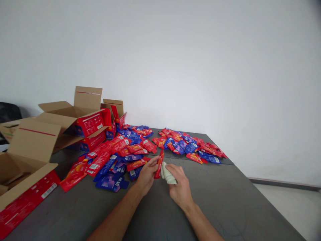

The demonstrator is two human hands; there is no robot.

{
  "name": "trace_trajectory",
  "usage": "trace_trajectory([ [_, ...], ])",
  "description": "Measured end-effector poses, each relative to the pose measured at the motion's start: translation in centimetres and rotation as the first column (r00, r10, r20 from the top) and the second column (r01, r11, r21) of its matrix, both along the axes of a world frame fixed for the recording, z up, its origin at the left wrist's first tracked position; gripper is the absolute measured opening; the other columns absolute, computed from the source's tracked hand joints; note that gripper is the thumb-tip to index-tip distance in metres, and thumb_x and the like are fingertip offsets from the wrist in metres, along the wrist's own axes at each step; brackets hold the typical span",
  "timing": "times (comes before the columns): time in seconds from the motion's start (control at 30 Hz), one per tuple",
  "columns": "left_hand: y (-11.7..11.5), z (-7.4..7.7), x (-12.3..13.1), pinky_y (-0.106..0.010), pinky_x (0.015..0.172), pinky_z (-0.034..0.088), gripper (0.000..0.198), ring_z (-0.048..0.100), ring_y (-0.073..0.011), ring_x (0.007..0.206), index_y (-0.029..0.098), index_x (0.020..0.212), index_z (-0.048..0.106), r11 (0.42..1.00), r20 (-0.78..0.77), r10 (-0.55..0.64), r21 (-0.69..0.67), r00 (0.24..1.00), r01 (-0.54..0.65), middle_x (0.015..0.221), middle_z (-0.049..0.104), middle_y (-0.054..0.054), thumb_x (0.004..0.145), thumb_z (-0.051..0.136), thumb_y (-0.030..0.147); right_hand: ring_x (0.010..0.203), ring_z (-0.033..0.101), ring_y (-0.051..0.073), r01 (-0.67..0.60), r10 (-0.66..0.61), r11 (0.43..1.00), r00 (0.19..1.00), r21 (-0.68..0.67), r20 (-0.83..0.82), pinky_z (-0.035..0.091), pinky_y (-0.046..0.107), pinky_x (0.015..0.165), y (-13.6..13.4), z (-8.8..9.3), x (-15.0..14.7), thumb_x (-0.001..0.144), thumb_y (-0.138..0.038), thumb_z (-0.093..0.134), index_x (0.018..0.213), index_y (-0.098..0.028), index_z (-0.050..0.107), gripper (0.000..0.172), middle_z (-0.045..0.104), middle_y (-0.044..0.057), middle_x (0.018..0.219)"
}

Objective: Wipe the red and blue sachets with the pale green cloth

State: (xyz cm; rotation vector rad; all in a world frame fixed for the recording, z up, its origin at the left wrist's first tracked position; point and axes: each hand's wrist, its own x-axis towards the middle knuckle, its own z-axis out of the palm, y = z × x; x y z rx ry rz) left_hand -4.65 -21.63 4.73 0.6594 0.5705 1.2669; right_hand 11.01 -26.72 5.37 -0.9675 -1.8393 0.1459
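Observation:
Between the thumb and fingers of my left hand [147,175] is a red pouch [159,164], held upright and seen nearly edge-on. My right hand [180,184] is closed around a bunched pale cloth [167,174], which is right beside the pouch and seems to touch it. Both hands are above the dark grey table [160,214]. To the left of my left hand lies a loose heap of red and blue pouches [110,164], and some reach close to my fingers. Another pile of such pouches [185,142] lies beyond my right hand.
Open cardboard boxes with red sides stand on the left: a near one [30,197], a stacked one [91,125] and a smaller one [116,117] at the back. A white wall [185,67] rises behind the table. The table's right edge borders pale floor [288,204].

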Motion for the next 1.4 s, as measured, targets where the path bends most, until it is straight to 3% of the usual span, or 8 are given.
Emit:
trace_trajectory([
  [0.2, -0.2, 0.1, 0.8, -0.026, 0.07, 0.05, 0.019, 0.066, -0.0155, 0.073, 0.013, 0.096, 0.071, 0.994, 0.137, -0.097, -0.029, 0.986, 0.102, 0.088, 0.073, -0.007, 0.084, 0.067, 0.028, 0.113, 0.058, 0.024, -0.109, 0.108, 0.994, 0.991, 0.006, 0.076, 0.048, 0.044, 0.097, -0.1, -0.3, -0.5, 0.078, 0.0, 0.05, 0.132, -0.028, 0.06, 0.061, 0.064, 0.008, 0.129],
  [0.3, -0.4, 0.3, 1.0, -0.027, 0.068, 0.05, 0.03, 0.063, -0.0144, 0.068, 0.014, 0.088, 0.069, 0.988, 0.196, -0.144, -0.021, 0.97, 0.151, 0.078, 0.07, -0.004, 0.093, 0.057, 0.041, 0.112, 0.059, 0.024, -0.13, 0.13, 0.991, 0.982, -0.006, 0.138, 0.048, 0.043, 0.096, -0.3, -0.2, -0.8, 0.074, 0.002, 0.052, 0.129, -0.027, 0.062, 0.063, 0.065, 0.008, 0.128],
  [0.57, -1.2, -0.1, 2.5, -0.029, 0.08, 0.052, 0.026, 0.067, -0.0174, 0.083, 0.013, 0.106, 0.07, 0.99, 0.078, -0.114, -0.075, 0.99, 0.12, 0.097, 0.073, -0.008, 0.091, 0.062, 0.033, 0.115, 0.055, 0.025, 0.175, -0.179, 0.981, 0.983, 0.087, 0.049, 0.045, 0.045, 0.096, 0.9, -0.4, 1.4, 0.073, 0.004, 0.046, 0.13, -0.024, 0.062, 0.065, 0.063, 0.01, 0.131],
  [0.77, -0.8, 0.5, 1.6, -0.026, 0.072, 0.05, 0.02, 0.065, -0.0148, 0.071, 0.013, 0.088, 0.07, 0.989, 0.15, -0.126, -0.061, 0.981, 0.136, 0.079, 0.071, -0.004, 0.085, 0.067, 0.033, 0.111, 0.056, 0.024, -0.045, 0.054, 0.998, 0.983, -0.053, 0.174, 0.045, 0.039, 0.094, -0.4, 0.4, -0.6, 0.066, 0.007, 0.049, 0.129, -0.026, 0.062, 0.072, 0.063, 0.006, 0.131],
  [1.0, -0.4, 0.5, 0.5, -0.033, 0.084, 0.051, 0.025, 0.066, -0.0238, 0.096, 0.019, 0.097, 0.072, 0.99, -0.232, 0.125, 0.1, 0.965, -0.104, 0.098, 0.074, -0.006, 0.077, 0.064, 0.031, 0.105, 0.057, 0.022, -0.123, 0.14, 0.987, 0.974, -0.103, 0.178, 0.046, 0.036, 0.091, -0.9, 1.0, -1.0, 0.064, 0.007, 0.05, 0.125, -0.025, 0.064, 0.071, 0.065, 0.006, 0.125],
  [1.13, 0.1, 1.5, -1.1, -0.041, 0.112, 0.035, 0.036, 0.056, -0.027, 0.123, 0.025, 0.111, 0.074, 0.888, -0.603, 0.416, 0.432, 0.681, -0.16, 0.123, 0.069, -0.006, 0.078, 0.058, 0.023, 0.102, 0.058, 0.023, 0.003, 0.021, 0.992, 0.981, -0.126, 0.192, 0.047, 0.037, 0.088, -0.2, 0.7, 0.2, 0.062, 0.008, 0.047, 0.124, -0.024, 0.066, 0.072, 0.067, 0.007, 0.121],
  [1.23, 0.7, 1.8, -3.2, -0.044, 0.119, 0.025, 0.043, 0.046, -0.0308, 0.134, 0.026, 0.119, 0.071, 0.76, -0.7, 0.64, 0.636, 0.317, -0.13, 0.135, 0.063, -0.007, 0.077, 0.06, 0.021, 0.101, 0.059, 0.024, 0.099, -0.069, 0.986, 0.975, -0.136, 0.211, 0.047, 0.038, 0.088, 0.5, 0.3, 1.1, 0.059, 0.008, 0.045, 0.12, -0.023, 0.068, 0.072, 0.068, 0.007, 0.117],
  [1.4, 1.9, 0.6, -6.1, -0.053, 0.114, 0.027, 0.044, 0.041, -0.0359, 0.136, 0.022, 0.121, 0.069, 0.791, -0.75, 0.569, 0.611, -0.337, -0.025, 0.141, 0.056, -0.013, 0.08, 0.053, 0.016, 0.101, 0.061, 0.026, 0.241, -0.206, 0.961, 0.95, -0.134, 0.233, 0.046, 0.04, 0.092, 1.7, -0.7, 3.0, 0.056, 0.007, 0.046, 0.113, -0.022, 0.071, 0.068, 0.071, 0.008, 0.112],
])
